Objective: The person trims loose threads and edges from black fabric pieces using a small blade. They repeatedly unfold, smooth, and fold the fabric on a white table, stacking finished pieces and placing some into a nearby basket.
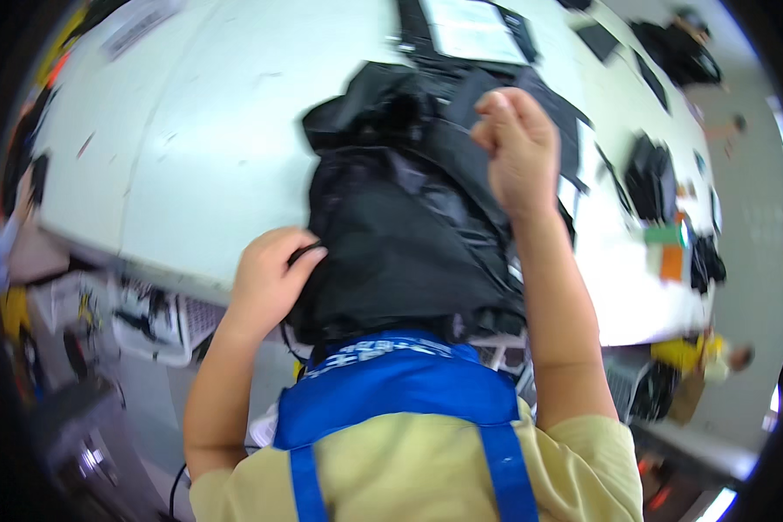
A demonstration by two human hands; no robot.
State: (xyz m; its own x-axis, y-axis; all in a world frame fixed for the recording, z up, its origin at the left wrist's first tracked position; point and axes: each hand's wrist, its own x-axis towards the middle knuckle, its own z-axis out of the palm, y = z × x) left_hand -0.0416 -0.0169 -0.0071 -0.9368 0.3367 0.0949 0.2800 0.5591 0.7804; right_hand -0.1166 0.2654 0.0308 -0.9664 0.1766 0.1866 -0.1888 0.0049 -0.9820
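A black fabric bag (400,252) lies in front of me, spread over the table's near edge and against my apron. My left hand (274,265) pinches a dark edge at the bag's left side between thumb and fingers. Over the upper right part of the bag, my right hand (520,139) is raised with its fingers curled into a closed pinch. Whatever those fingers hold, if anything, is too small or hidden to make out. Crumpled, shiny black material (370,109) bunches up beyond the bag's near panel.
The white table (209,130) stretches ahead and to both sides. A white sheet in a clear sleeve (474,30) lies beyond the bag. Another black bag (650,174) stands at the right. White baskets (170,335) sit below the table at left. Several people are around the tables.
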